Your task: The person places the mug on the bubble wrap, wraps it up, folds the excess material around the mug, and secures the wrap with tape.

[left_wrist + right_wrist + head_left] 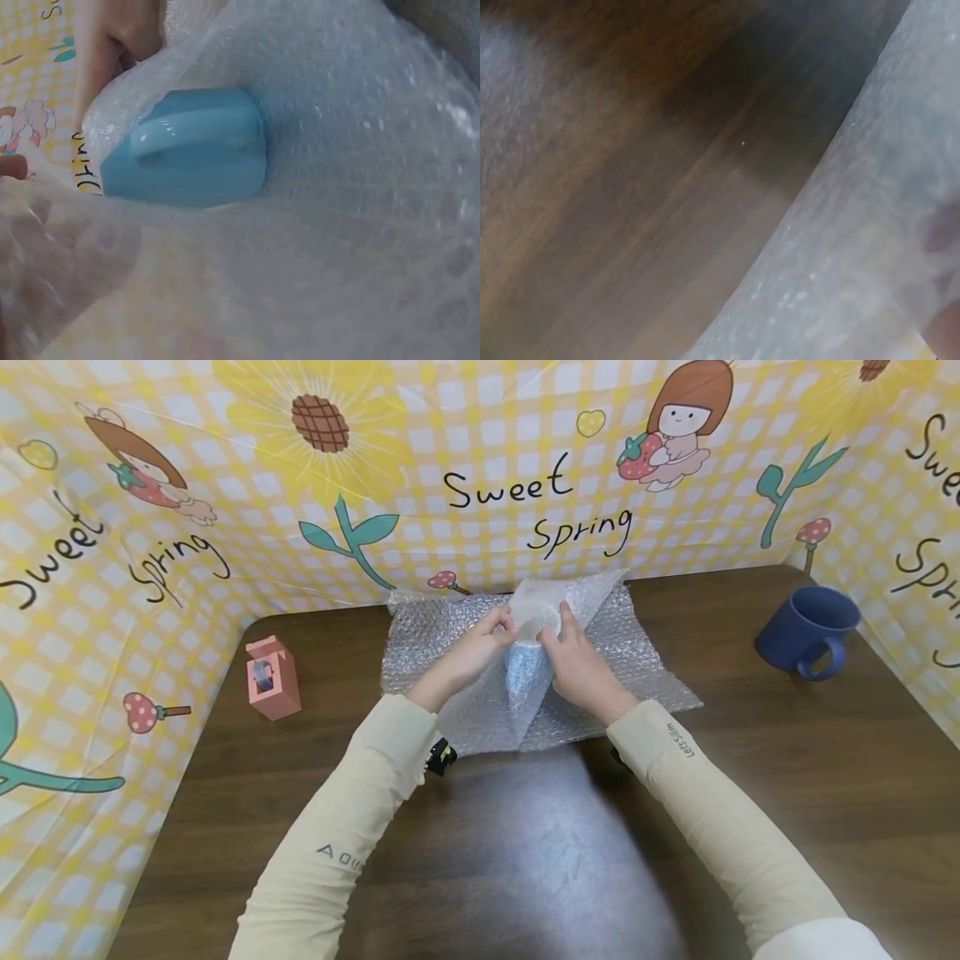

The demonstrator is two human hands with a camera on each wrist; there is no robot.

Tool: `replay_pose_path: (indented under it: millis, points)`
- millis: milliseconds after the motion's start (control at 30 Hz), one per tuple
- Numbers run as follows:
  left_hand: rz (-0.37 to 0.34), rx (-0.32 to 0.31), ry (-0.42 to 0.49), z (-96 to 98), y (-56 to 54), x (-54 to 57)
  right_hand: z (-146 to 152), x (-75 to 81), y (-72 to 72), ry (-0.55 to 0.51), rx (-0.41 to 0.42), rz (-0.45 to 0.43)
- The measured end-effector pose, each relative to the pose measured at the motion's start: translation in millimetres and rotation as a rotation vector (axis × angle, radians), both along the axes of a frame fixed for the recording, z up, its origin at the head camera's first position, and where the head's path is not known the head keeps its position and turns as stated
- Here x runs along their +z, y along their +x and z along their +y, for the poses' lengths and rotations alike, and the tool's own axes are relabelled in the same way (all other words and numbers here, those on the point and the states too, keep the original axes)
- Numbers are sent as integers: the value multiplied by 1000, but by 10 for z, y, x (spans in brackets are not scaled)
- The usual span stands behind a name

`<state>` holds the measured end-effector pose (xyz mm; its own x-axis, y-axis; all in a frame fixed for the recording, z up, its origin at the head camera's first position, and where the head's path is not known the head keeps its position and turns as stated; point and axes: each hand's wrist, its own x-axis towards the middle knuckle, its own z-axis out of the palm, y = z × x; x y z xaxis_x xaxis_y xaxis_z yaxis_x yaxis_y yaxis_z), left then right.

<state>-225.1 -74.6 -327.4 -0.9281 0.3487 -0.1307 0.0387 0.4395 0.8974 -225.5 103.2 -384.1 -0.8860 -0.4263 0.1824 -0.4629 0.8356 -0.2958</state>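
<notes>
A light blue mug [195,176] stands wrapped in a sheet of bubble wrap [420,643], its handle facing my body in the left wrist view. From the head view, its blue side [522,664] shows under the folded flap. My left hand [480,643] pinches the wrap at the left of the mug's mouth with curled fingers. On the other side, my right hand [581,664] holds the folded wrap against the mug, thumb and index finger at the rim. In the right wrist view, wrap [840,262] covers most of the fingers.
A pink tape dispenser [273,681] stands at the table's left side. Toward the right edge is a dark blue mug [802,631], handle toward the front. The wooden table [480,860] backs onto a yellow checked cloth [495,427] with printed figures.
</notes>
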Motion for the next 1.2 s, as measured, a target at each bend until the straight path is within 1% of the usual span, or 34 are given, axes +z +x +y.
replay_pose_path:
  millis: [133,200,267,333,433,500,600,767,833,900,1000,1067,1133,1200]
  points:
    - [51,3,-147,30,3,10,-10,0,1,2,-9,-6]
    - [71,28,-203,48,-8,8,-9,-4,0,4,-10,0]
    - [89,65,-224,69,-31,1,-7,-8,-2,3,-10,7]
    - [116,121,-218,91,-66,-19,-4,-13,-6,4,-10,11]
    - [158,193,-174,108,-135,-73,-6,-10,-9,3,-15,-1]
    - [171,234,-121,111,-181,-116,-9,-9,-13,3,-15,-3]
    - [166,281,-36,112,-230,-175,-14,-9,-17,0,-15,-3]
    - [138,345,60,136,-262,-250,-17,-28,-19,-1,-18,6]
    - [105,374,85,154,-268,-269,-18,-35,-16,-5,-23,1]
    - [54,411,118,174,-274,-283,-24,-36,-12,-16,-30,-13]
    - [-53,474,189,214,-283,-303,-28,-39,-1,-46,-42,-43]
    - [-107,511,234,239,-287,-312,-29,-45,2,-65,-47,-48]
    - [-139,531,273,261,-290,-318,-27,-52,0,-81,-48,-41]
    - [-162,539,276,275,-290,-311,-24,-57,-10,-87,-45,-20]
